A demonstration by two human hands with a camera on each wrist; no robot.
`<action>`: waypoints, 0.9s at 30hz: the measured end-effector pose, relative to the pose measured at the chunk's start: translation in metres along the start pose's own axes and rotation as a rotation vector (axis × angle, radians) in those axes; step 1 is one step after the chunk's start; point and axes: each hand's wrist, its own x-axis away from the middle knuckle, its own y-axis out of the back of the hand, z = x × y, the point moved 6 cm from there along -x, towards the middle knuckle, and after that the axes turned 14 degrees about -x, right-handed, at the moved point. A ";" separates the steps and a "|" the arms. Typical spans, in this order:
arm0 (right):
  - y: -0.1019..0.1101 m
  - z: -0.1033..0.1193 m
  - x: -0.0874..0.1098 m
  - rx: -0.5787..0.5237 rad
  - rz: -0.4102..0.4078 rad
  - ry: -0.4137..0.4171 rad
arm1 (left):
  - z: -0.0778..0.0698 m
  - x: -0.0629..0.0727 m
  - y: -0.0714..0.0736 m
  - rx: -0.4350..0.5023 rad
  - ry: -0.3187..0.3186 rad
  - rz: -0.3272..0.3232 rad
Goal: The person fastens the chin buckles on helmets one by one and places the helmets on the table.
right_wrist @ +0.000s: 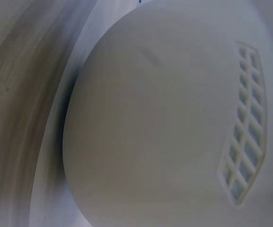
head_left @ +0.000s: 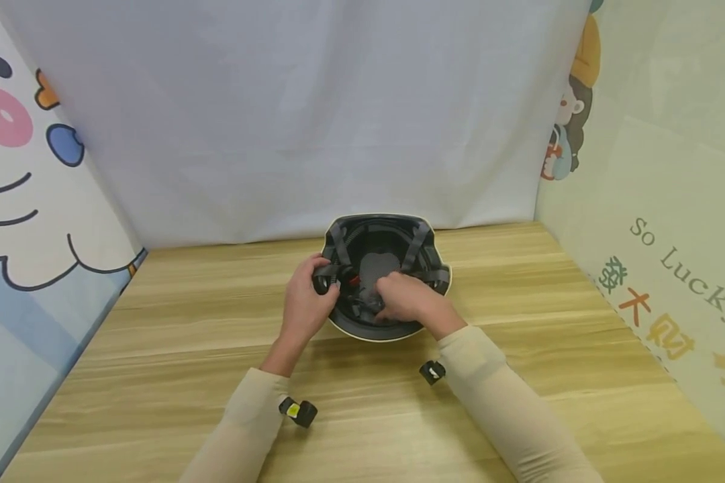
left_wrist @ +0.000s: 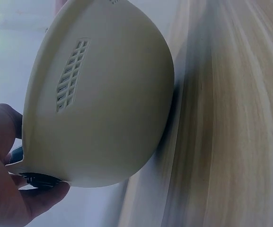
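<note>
A cream safety helmet (left_wrist: pixel 112 104) lies upside down, its dark inside facing up in the head view. Black straps (head_left: pixel 417 245), a grey pad (head_left: pixel 377 268) and a small red piece (head_left: pixel 354 280) show within it. My left hand (head_left: pixel 307 295) grips the helmet's left rim, thumb on the inner side; the left wrist view has the fingers at a black fitting (left_wrist: pixel 40 180) on the edge. Reaching over the near right rim, my right hand (head_left: pixel 407 296) has its fingers down inside the shell by the straps. I cannot tell whether they pinch anything.
The helmet is on a wood-grain table (head_left: pixel 205 322). Behind it hangs a white cloth (head_left: pixel 308 121); printed panels (head_left: pixel 658 201) flank the table. Small black wrist cameras (head_left: pixel 302 412) stick out from both sleeves. Lattice vents (right_wrist: pixel 245 127) mark the helmet's side.
</note>
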 end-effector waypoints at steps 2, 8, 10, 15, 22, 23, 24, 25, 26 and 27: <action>0.000 0.001 -0.001 -0.010 0.015 0.002 | 0.000 0.000 0.000 -0.005 0.000 0.007; 0.000 0.000 -0.002 -0.015 0.029 -0.003 | 0.000 -0.002 0.001 -0.037 -0.015 0.026; 0.001 0.001 -0.001 -0.008 0.010 0.017 | 0.000 -0.004 0.002 -0.074 -0.020 0.019; 0.002 0.003 0.000 -0.014 -0.016 0.064 | -0.004 -0.007 0.003 -0.197 -0.070 -0.014; 0.003 0.006 0.001 0.031 -0.060 0.070 | -0.014 -0.008 0.002 -0.270 -0.206 -0.103; 0.003 0.006 0.002 0.036 -0.071 0.069 | -0.015 -0.009 0.002 -0.280 -0.225 -0.107; 0.004 0.005 0.002 0.031 -0.084 0.065 | -0.016 -0.009 0.001 -0.297 -0.248 -0.112; 0.004 0.005 0.003 0.025 -0.095 0.063 | -0.018 -0.009 0.001 -0.316 -0.267 -0.111; 0.005 0.005 0.003 0.024 -0.105 0.062 | -0.019 -0.009 0.000 -0.337 -0.286 -0.106; 0.005 0.005 0.003 0.021 -0.114 0.060 | -0.020 -0.009 -0.001 -0.363 -0.304 -0.098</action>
